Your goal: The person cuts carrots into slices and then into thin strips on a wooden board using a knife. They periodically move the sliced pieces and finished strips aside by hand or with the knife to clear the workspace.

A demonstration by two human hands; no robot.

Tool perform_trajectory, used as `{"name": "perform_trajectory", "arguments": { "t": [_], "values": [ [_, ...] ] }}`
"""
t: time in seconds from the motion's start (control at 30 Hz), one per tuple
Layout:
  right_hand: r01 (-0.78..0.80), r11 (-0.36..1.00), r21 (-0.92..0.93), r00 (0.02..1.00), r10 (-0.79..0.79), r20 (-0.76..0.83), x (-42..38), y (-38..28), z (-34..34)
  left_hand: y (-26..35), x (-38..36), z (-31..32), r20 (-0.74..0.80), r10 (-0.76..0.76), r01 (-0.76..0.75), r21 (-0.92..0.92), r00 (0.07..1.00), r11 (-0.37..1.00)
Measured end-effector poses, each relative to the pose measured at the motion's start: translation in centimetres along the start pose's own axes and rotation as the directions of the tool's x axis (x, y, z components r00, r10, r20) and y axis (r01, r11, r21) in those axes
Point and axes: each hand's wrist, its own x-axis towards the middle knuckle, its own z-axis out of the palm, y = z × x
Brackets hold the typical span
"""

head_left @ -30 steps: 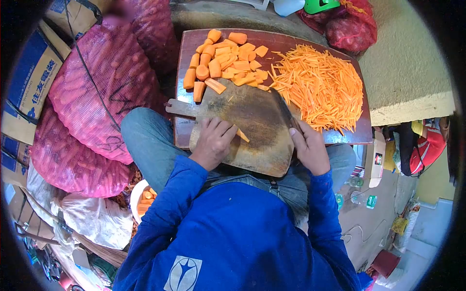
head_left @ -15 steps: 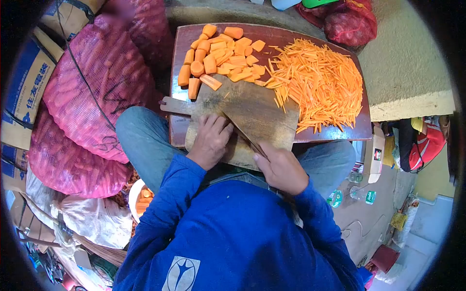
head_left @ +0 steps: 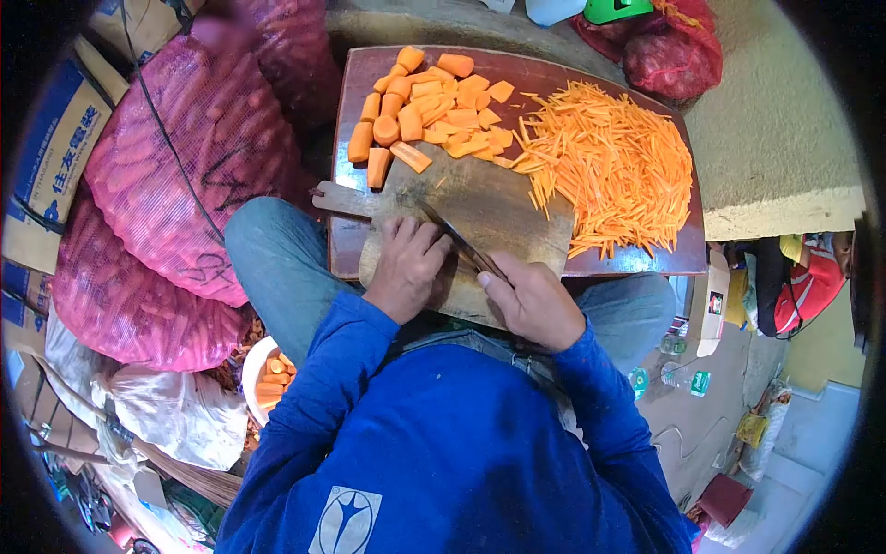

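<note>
My right hand (head_left: 535, 300) was clenched around the handle of the knife (head_left: 459, 242), whose blade slanted over the cutting board (head_left: 517, 217) to just beside the left fingers, presumably for close control. My left hand (head_left: 406, 263) rested on the board with fingers bent, apparently for steadying; I could not tell what, if anything, they grasped. Beyond the left fingers, carrot chunks (head_left: 411, 120) lay on the table (head_left: 349, 247), probably for easy reach; beyond the right fingers, carrot shreds (head_left: 614, 166) were heaped, seemingly to keep them separate.
</note>
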Motion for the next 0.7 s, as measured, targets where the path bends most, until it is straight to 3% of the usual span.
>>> {"name": "perform_trajectory", "arguments": {
  "t": [0.17,0.37,0.47,0.57,0.63,0.7],
  "values": [
    [-0.033,0.999,0.017,0.999,0.033,0.001,-0.8,-0.4,0.4,0.2,-0.4,-0.1,0.009,-0.021,0.021,0.060,1.000,0.998],
    [-0.036,0.992,-0.118,0.999,0.037,0.009,-0.3,-0.3,1.2,0.0,-0.3,0.2,-0.038,-0.027,0.028,0.019,0.999,0.999],
    [0.075,0.982,-0.173,0.993,-0.089,-0.073,1.1,0.4,1.8,0.0,-0.2,0.3,-0.100,-0.010,0.010,0.001,0.995,1.000],
    [0.075,0.996,-0.040,0.995,-0.077,-0.066,1.8,1.7,1.3,-0.1,-0.4,0.6,-0.093,-0.026,0.028,0.019,0.995,0.999],
    [-0.012,0.991,0.131,0.999,0.019,-0.050,1.2,0.2,0.0,-0.2,-0.5,0.7,-0.087,-0.031,0.034,0.036,0.996,0.999],
    [-0.013,0.994,0.113,1.000,0.014,-0.012,0.6,-0.6,-0.4,0.2,-0.6,0.6,-0.042,-0.059,0.061,0.056,0.997,0.997]
  ]
}}
